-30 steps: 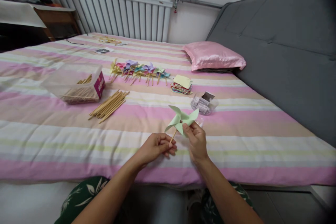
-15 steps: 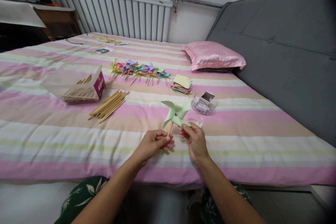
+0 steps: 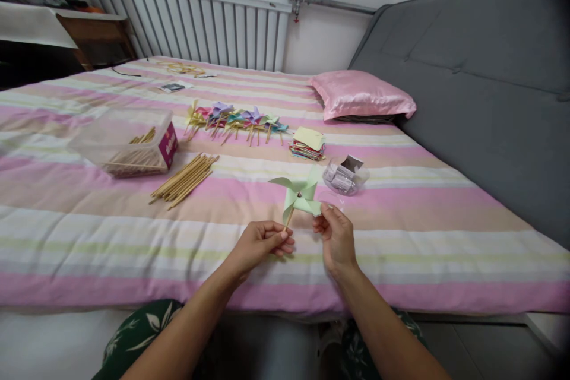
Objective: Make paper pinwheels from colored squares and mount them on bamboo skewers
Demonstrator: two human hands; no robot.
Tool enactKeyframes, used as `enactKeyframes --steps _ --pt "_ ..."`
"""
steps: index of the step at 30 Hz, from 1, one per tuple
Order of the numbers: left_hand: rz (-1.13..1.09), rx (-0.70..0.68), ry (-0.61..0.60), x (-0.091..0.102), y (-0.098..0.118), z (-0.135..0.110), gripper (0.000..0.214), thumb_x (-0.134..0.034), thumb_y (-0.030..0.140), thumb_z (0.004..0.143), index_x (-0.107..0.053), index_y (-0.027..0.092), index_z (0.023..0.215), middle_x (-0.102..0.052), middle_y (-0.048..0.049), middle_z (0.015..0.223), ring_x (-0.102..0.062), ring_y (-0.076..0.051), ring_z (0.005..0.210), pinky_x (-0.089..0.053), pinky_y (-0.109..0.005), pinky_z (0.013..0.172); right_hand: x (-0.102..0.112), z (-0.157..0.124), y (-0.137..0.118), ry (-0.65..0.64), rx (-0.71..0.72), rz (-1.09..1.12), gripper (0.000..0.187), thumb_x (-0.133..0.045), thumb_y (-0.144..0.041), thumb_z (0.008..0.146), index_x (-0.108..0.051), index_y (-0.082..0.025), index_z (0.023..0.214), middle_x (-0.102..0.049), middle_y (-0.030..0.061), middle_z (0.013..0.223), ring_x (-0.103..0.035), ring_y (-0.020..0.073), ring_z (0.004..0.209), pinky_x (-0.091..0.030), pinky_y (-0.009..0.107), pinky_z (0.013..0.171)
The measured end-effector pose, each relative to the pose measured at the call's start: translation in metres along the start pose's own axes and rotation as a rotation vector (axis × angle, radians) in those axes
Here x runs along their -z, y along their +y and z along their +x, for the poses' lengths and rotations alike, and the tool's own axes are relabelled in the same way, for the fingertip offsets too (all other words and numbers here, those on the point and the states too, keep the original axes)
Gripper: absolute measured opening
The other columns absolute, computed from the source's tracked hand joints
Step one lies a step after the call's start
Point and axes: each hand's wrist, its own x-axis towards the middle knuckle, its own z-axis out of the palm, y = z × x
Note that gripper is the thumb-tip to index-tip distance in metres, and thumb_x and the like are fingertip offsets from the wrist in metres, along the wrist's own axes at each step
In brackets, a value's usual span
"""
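Note:
A pale green paper pinwheel (image 3: 304, 202) on a thin wooden stick is held upright above the front part of the bed, a small pin at its centre. My left hand (image 3: 265, 243) pinches the stick below the blades between thumb and fingers. At the pinwheel's right side, my right hand (image 3: 337, 240) has its thumb and fingertips closed at the edge of the lower right blade. Just behind that hand lies a clear round lid (image 3: 333, 197), partly hidden. A clear tub (image 3: 345, 178) with small grey packets stands beyond it.
Finished pinwheels (image 3: 236, 117) in several colours lie in a row farther back. Beside them is a stack of coloured paper squares (image 3: 308, 142). Wooden sticks (image 3: 184, 181) lie at left, near a clear plastic box (image 3: 107, 136) holding more. A pink pillow (image 3: 363, 94) rests by the grey headboard (image 3: 481, 71).
My right hand has shifted slightly to the right, and the pinwheel's blades have turned a little. My left hand has stayed on the stick in about the same place.

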Motion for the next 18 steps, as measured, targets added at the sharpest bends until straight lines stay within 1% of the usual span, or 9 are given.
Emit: enactKeyframes --steps 2,4,8,9,11,14,18 --pt "-0.011 -0.001 0.018 -0.001 0.001 0.000 0.040 -0.071 0.044 0.069 -0.065 0.009 0.086 -0.072 -0.0142 0.085 -0.068 -0.020 0.073 -0.051 -0.027 0.062 -0.002 -0.002 0.000 -0.050 -0.025 0.010 0.031 -0.067 -0.046 0.071 -0.055 -0.017 0.067 -0.059 -0.0015 0.061 -0.050 0.0087 0.048 -0.036 0.020 0.045" --pt "-0.018 -0.001 0.056 -0.001 0.002 0.000 0.039 -0.073 0.043 0.067 -0.064 0.010 0.084 -0.072 -0.0129 0.083 -0.068 -0.020 0.071 -0.051 -0.027 0.061 -0.004 -0.006 0.001 -0.099 -0.034 0.005 0.031 -0.066 -0.047 0.071 -0.055 -0.018 0.071 -0.061 -0.0009 0.068 -0.050 0.0080 0.048 -0.035 0.020 0.043" --pt "-0.004 -0.005 0.166 -0.002 0.006 0.000 0.036 -0.077 0.041 0.062 -0.064 0.011 0.080 -0.072 -0.0108 0.080 -0.068 -0.020 0.069 -0.050 -0.026 0.059 -0.008 -0.013 0.005 -0.226 -0.047 -0.059 0.028 -0.067 -0.043 0.071 -0.056 -0.018 0.071 -0.056 -0.0030 0.062 -0.047 0.0076 0.048 -0.037 0.020 0.045" --pt "0.000 -0.008 0.185 -0.003 0.007 0.000 0.036 -0.077 0.040 0.062 -0.064 0.011 0.078 -0.072 -0.0105 0.079 -0.068 -0.020 0.069 -0.049 -0.026 0.058 -0.008 -0.014 0.006 -0.246 -0.031 -0.079 0.027 -0.068 -0.042 0.071 -0.056 -0.018 0.072 -0.055 -0.0031 0.062 -0.048 0.0079 0.049 -0.037 0.020 0.047" --pt "0.015 -0.012 0.207 -0.003 0.007 0.000 0.035 -0.077 0.039 0.061 -0.064 0.011 0.077 -0.072 -0.0101 0.077 -0.068 -0.020 0.068 -0.048 -0.025 0.057 -0.008 -0.015 0.007 -0.227 0.049 -0.118 0.025 -0.069 -0.039 0.071 -0.057 -0.018 0.076 -0.056 -0.0025 0.066 -0.050 0.0089 0.054 -0.039 0.021 0.050" --pt "0.065 -0.018 0.220 -0.003 0.006 0.001 0.030 -0.076 0.036 0.062 -0.064 0.011 0.074 -0.071 -0.0084 0.069 -0.068 -0.018 0.065 -0.047 -0.023 0.055 -0.005 -0.013 0.007 -0.143 0.200 -0.176 0.026 -0.070 -0.035 0.071 -0.058 -0.019 0.087 -0.061 0.0003 0.077 -0.056 0.0118 0.065 -0.042 0.023 0.055" --pt "0.103 -0.036 0.218 -0.004 0.001 0.004 0.023 -0.075 0.030 0.064 -0.064 0.012 0.071 -0.069 -0.0059 0.061 -0.065 -0.016 0.058 -0.046 -0.022 0.053 -0.001 -0.011 0.007 -0.109 0.285 -0.245 0.028 -0.068 -0.034 0.073 -0.061 -0.018 0.095 -0.065 0.0042 0.082 -0.059 0.0154 0.071 -0.043 0.025 0.059"
